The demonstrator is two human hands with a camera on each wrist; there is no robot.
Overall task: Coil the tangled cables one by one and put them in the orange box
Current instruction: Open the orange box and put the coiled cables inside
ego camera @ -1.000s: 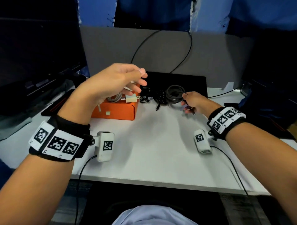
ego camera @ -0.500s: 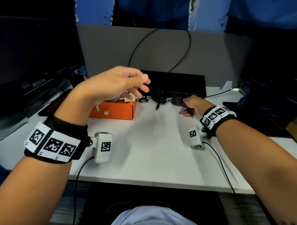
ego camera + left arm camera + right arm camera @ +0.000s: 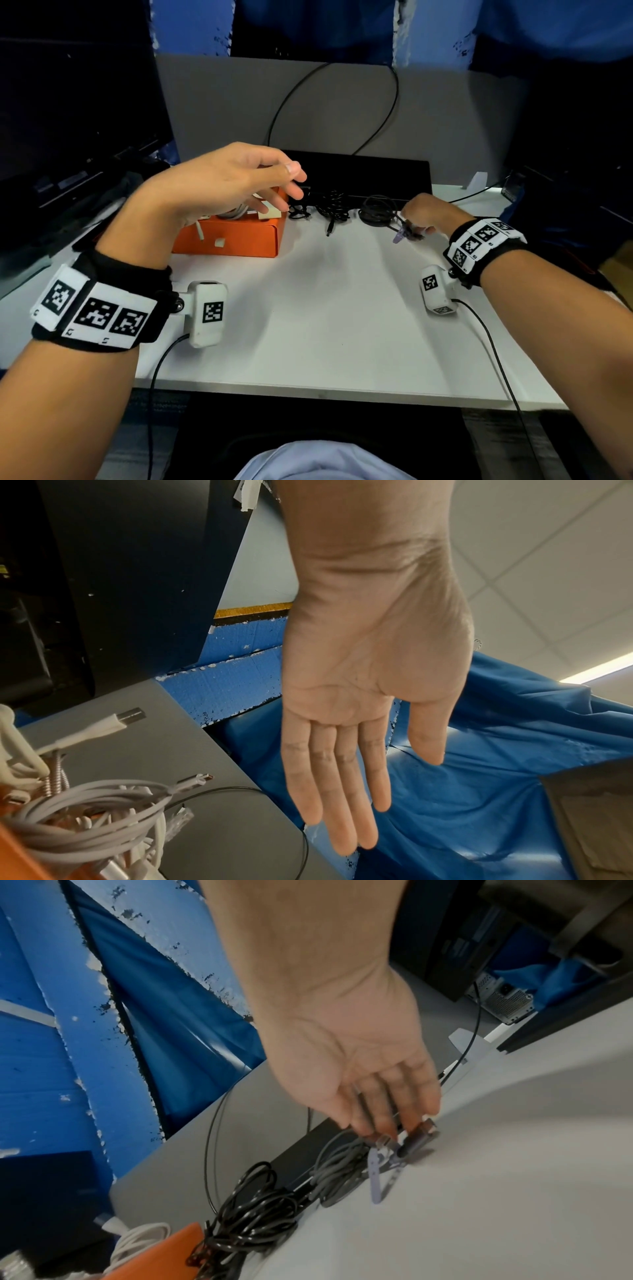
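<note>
The orange box [image 3: 239, 240] sits at the back left of the white table and holds coiled white cables [image 3: 92, 821]. My left hand [image 3: 291, 183] hovers just above the box with straight, relaxed fingers and an empty palm [image 3: 342, 696]. To the right of the box lies a black cable tangle [image 3: 330, 207], then a grey coiled cable [image 3: 375, 214]. My right hand [image 3: 411, 229] is down at the grey cable's right side. Its fingertips [image 3: 387, 1131] pinch the plug end, where a purple strap [image 3: 375, 1175] hangs. This view is blurred.
A flat black device [image 3: 359, 171] lies behind the cables against a grey partition [image 3: 445, 120], with a thin black wire looping up it. A dark monitor [image 3: 68, 102] stands at the left. The white table [image 3: 325, 308] stretches in front of my hands.
The grey coil stood up in my right hand a second ago; it now lies flat on the table. My left hand stays over the box.
</note>
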